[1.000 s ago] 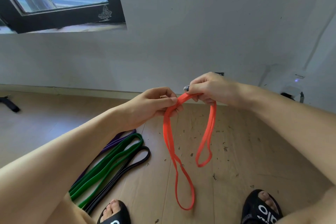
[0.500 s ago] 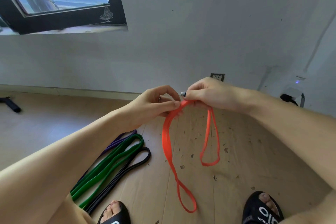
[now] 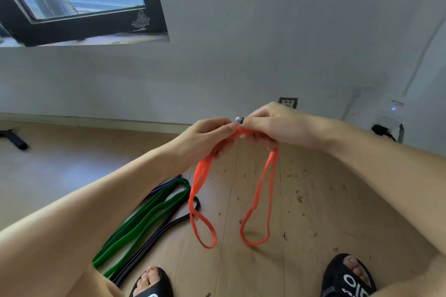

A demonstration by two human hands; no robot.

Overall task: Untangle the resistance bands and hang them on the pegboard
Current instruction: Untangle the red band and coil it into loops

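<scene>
In the head view, your left hand point(image 3: 207, 137) and right hand point(image 3: 268, 125) met in front of you, both with fingers curled around the top of the flat orange rubber resistance band point(image 3: 259, 198). It hung from your hands in two drooping loops above the pale wood-plank floor point(image 3: 313, 200), so by my reading the untangling of this band was under way, not finished.

To your left, the flat green rubber band point(image 3: 144, 219), the thin black rubber band point(image 3: 169, 225) and a partly hidden purple band point(image 3: 160, 187) lay side by side on the floor, none of them hung. No pegboard showed, so every hanging step remained.

The only writing was white lettering on your black slide sandal point(image 3: 347, 279), cut off and too partial to read. The small decal on the black window frame point(image 3: 141, 21) carried no legible text.
</scene>
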